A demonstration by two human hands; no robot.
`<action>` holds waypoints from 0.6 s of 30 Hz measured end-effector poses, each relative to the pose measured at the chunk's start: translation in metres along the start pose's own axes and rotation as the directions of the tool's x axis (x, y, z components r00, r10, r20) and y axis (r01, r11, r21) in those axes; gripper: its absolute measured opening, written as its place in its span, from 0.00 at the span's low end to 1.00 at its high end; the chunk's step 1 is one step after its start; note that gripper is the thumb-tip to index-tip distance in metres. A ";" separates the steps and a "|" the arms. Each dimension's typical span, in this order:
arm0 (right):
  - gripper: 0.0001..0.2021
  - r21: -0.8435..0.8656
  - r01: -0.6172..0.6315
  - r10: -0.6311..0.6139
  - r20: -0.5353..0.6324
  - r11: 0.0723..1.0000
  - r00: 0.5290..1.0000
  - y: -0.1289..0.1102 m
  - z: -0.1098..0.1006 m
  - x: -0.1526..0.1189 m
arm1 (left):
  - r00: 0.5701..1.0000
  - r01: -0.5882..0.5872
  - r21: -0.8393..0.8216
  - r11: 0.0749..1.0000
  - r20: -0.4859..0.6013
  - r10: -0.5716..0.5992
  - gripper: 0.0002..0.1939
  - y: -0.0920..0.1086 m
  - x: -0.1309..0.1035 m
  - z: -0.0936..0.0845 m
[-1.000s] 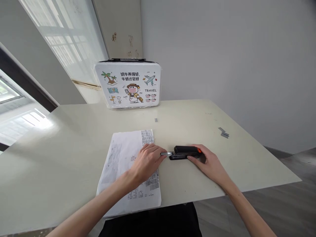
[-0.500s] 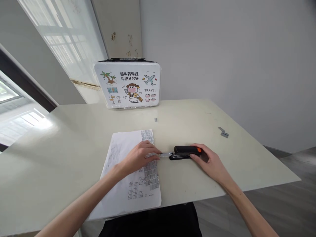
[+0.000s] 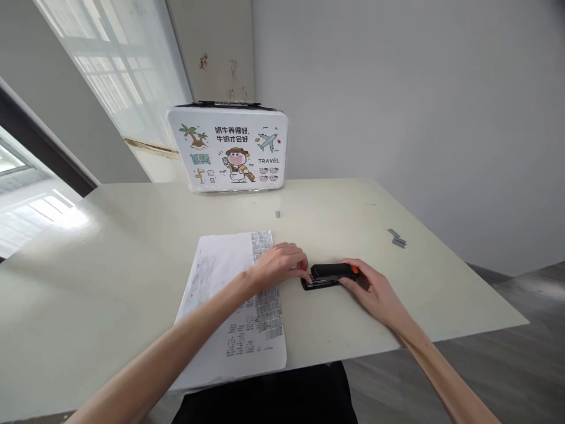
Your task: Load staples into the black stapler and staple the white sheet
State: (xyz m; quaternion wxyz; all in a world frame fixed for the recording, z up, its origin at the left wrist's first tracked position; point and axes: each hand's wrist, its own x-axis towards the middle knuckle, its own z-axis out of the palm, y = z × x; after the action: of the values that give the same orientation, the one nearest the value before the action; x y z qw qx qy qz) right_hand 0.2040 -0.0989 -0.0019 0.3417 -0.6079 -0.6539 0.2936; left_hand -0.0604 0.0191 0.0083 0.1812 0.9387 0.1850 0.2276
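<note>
A black stapler [image 3: 326, 275] with an orange part at its rear lies on the table, right of a stack of papers [image 3: 229, 259]. My right hand [image 3: 373, 291] is closed round the stapler's rear end, thumb below and fingers above. My left hand [image 3: 285, 264] is over the papers' right edge, its fingers bent and the thumb pressed on the stapler's front end. The metal staple tray is pushed in under the black top. Rows of staples [image 3: 268, 312] cover a strip along the right edge of the top sheet, partly hidden by the left hand.
A white cartoon-printed case [image 3: 233, 150] in clear wrap stands at the table's back edge. One small staple strip [image 3: 278, 214] lies in front of it, and several more strips [image 3: 398, 240] lie at the right. The pale table [image 3: 132, 259] ends near my lap.
My left hand has moved right, and the staple tray that stuck out of the stapler's front has slid in. My right hand keeps its hold at the rear.
</note>
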 end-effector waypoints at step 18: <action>0.17 0.010 0.013 -0.015 0.208 1.000 0.978 -0.015 0.004 -0.019 | 0.941 0.269 0.365 0.891 0.096 -0.324 0.46 0.132 -0.195 -0.043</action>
State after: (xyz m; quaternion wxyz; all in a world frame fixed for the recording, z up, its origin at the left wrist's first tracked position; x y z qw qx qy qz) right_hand 0.1927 -0.1195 0.0062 0.2761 -0.5676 -0.6890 0.3561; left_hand -0.2076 -0.1679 0.0297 0.0594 0.9311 0.3489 0.0878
